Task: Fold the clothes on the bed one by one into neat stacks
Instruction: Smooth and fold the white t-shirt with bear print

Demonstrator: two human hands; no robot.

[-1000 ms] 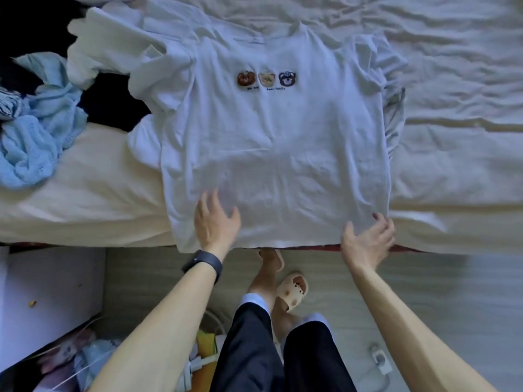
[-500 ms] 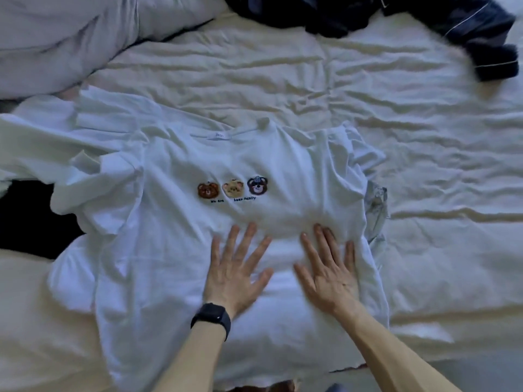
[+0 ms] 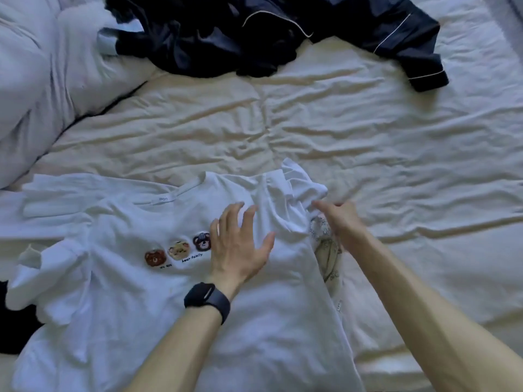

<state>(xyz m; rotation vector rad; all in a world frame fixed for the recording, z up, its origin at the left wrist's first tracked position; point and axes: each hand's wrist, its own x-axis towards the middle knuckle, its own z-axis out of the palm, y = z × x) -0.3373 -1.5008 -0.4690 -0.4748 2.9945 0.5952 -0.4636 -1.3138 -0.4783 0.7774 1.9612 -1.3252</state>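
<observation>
Duvet (image 3: 36,89): bunched at ten o'clock, off the folding area, so it does not get in your way.
White T-shirt (image 3: 135,315): it lies face up at the near edge of the bed (image 3: 368,131), at seven o'clock, bear print (image 3: 178,250) showing; flat like this, you can judge the fold lines.
Left sleeve: crumpled at nine o'clock, not yet squared.
Left hand (image 3: 240,247): your fingers are spread apart, palm on the chest just beside the print, probably pinning the cloth so it won't drag.
Right hand (image 3: 339,222): at the right shoulder, fingertips drawn together at the bunched sleeve (image 3: 300,185); whether they pinch it, I cannot tell.
Patterned garment (image 3: 325,250): peeks from under the shirt's right edge.
Dark pyjamas (image 3: 254,32): heaped at twelve o'clock, waiting its turn.
</observation>
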